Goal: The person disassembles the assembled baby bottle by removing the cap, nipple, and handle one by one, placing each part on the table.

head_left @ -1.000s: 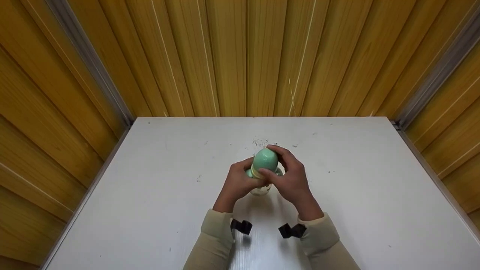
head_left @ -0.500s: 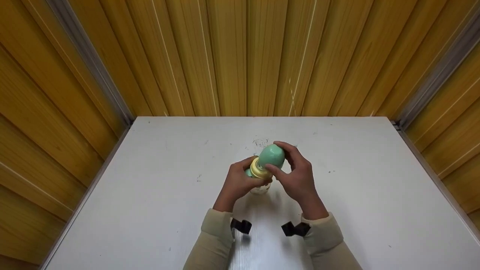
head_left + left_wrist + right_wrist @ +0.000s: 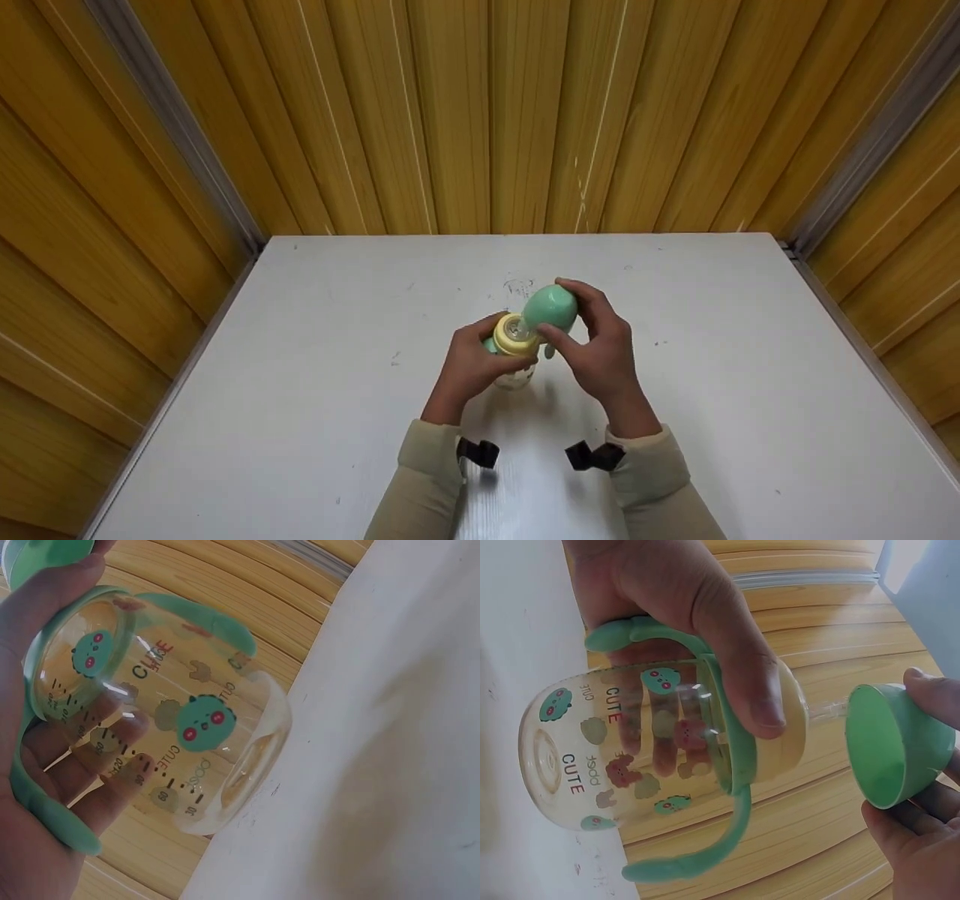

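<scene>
A clear baby bottle point(image 3: 585, 757) with cartoon prints, a yellow collar point(image 3: 514, 337) and two green handles point(image 3: 697, 855) is held by my left hand point(image 3: 480, 360). Its thumb lies along the collar, and the fingers wrap behind the body, as the right wrist view shows. A clear teat point(image 3: 828, 712) sticks out of the collar. My right hand point(image 3: 600, 352) pinches a hollow green cap point(image 3: 551, 307) between thumb and fingers. The cap is off the bottle, just right of the teat, its open side turned toward it.
Below the hands lies a white table point(image 3: 360, 300) with small dark marks. Wood-patterned panel walls point(image 3: 450, 112) close it in at the back and sides. Each sleeve carries a black wrist mount point(image 3: 480, 453).
The green cap has come off the bottle top and moved up and right with my right hand, baring the yellow collar and teat. My left hand has hardly moved.
</scene>
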A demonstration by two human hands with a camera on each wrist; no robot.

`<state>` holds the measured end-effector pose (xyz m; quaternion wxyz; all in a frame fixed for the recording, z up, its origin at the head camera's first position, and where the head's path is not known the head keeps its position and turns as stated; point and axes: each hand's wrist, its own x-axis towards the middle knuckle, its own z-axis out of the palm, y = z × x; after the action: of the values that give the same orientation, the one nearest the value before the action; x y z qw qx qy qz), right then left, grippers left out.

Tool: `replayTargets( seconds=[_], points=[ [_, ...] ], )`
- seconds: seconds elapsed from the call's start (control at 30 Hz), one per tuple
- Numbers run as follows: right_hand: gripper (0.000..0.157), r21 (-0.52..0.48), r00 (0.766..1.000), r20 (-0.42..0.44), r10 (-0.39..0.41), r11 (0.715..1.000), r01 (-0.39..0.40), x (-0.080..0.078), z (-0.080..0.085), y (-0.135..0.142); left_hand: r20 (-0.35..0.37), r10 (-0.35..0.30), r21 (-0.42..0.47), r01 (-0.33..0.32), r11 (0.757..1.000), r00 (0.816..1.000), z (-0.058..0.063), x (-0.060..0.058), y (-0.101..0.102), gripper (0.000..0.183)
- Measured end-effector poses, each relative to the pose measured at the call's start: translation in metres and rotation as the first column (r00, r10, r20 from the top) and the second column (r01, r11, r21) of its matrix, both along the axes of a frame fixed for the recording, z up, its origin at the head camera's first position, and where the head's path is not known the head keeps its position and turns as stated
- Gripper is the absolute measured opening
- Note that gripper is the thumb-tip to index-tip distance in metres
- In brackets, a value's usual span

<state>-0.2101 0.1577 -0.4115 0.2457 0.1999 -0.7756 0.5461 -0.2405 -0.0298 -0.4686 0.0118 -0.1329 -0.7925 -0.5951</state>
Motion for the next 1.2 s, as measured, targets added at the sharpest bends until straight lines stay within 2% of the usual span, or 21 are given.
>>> replayTargets(
  seconds=[0.53,0.83,1.2],
  points=[
    [0.059,-0.013,0.999,-0.02,-0.044,0.999,0.044,-0.003,-0.001,0.011,0.028,0.022,-0.02,-0.021,1.0,0.999,0.001,0.002,-0.005,0.072],
    [0.06,0.0,0.996,0.014,-0.089,0.996,0.089,-0.009,-0.002,0.018,0.005,0.016,0.005,-0.016,1.0,1.0,0.003,-0.001,-0.004,0.07],
    [0.06,-0.003,0.989,0.062,-0.137,0.99,0.138,-0.014,-0.006,0.027,0.018,0.02,-0.02,-0.02,1.0,1.0,0.004,-0.001,-0.004,0.073]
  ],
)
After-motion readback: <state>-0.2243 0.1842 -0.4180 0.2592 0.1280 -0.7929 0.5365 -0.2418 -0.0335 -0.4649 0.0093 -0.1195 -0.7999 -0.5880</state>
